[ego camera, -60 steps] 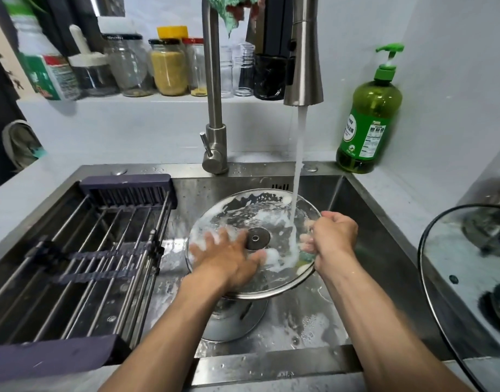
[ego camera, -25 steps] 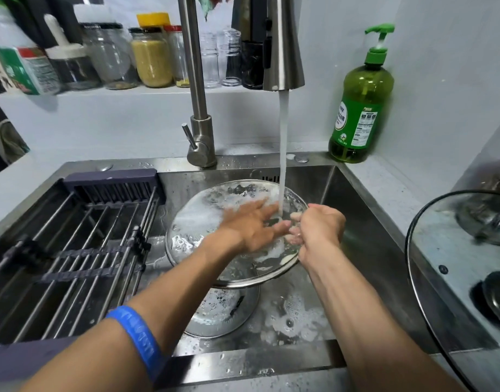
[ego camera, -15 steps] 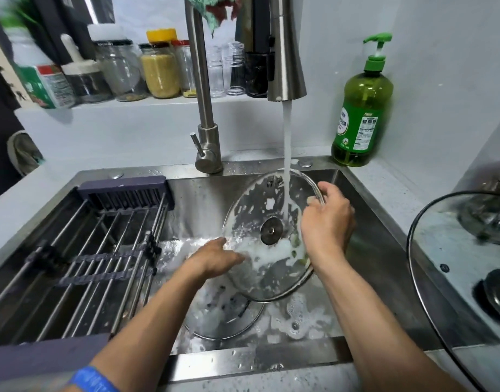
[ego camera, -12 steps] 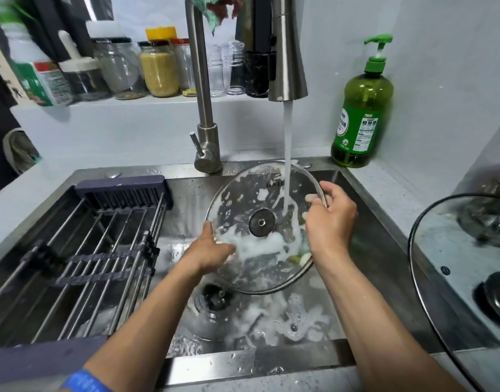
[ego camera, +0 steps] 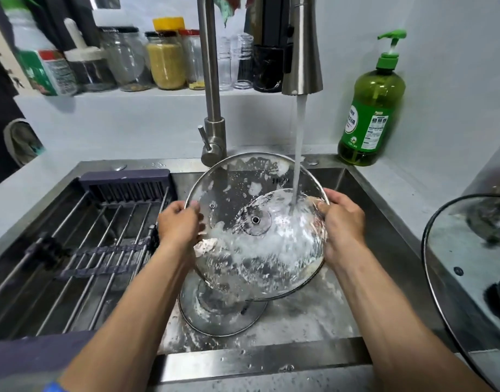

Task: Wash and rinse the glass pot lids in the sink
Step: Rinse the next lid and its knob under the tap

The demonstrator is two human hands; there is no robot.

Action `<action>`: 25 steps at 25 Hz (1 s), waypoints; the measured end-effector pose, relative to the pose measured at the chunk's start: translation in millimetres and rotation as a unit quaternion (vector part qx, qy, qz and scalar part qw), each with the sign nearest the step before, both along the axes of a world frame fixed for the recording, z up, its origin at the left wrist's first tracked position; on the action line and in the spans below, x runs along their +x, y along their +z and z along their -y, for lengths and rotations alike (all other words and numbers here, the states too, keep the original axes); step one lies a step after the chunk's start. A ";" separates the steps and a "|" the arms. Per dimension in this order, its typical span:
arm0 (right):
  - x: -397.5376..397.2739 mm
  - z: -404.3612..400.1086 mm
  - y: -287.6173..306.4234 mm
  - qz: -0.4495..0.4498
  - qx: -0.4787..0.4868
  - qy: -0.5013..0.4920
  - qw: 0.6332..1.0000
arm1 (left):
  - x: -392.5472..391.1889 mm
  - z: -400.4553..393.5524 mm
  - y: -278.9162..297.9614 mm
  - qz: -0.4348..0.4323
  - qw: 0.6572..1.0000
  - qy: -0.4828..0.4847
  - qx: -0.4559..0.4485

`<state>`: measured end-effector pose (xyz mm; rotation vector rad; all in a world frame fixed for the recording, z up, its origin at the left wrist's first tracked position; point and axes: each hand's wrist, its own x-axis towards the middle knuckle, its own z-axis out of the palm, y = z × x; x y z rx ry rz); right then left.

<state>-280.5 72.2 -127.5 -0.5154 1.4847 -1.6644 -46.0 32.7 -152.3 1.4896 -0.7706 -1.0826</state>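
Observation:
A large glass pot lid point(ego camera: 243, 190) with a steel rim is tilted under the running tap point(ego camera: 301, 46), above the steel sink point(ego camera: 257, 360). Water strikes its right half and spreads foam downward. My left hand point(ego camera: 179, 224) grips the lid's left rim. My right hand point(ego camera: 342, 222) grips its right rim. A smaller glass lid point(ego camera: 223, 315) lies flat on the sink floor beneath, partly hidden by the held lid.
A dark drying rack point(ego camera: 82, 244) spans the sink's left half. A green soap bottle point(ego camera: 370, 108) stands at the back right corner. Another glass lid point(ego camera: 469, 273) rests on the right counter. Jars point(ego camera: 165, 58) line the shelf behind the tap.
My left hand stopped rubbing the lid's face and took hold of the left rim. The lid went from nearly flat to tilted up under the stream, and most foam has washed off.

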 end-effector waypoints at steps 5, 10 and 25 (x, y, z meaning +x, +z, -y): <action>-0.6 5.4 -8.2 0.013 0.025 0.031 0.999 | 1.7 -2.3 5.8 0.076 0.990 0.056 -0.102; -3.2 7.9 -14.8 0.022 0.074 0.039 0.996 | -1.6 -5.4 8.9 0.110 0.987 0.031 -0.113; 1.9 10.1 -20.0 -0.079 0.140 -0.014 0.987 | -26.6 -27.0 19.0 0.281 0.848 -0.443 -0.082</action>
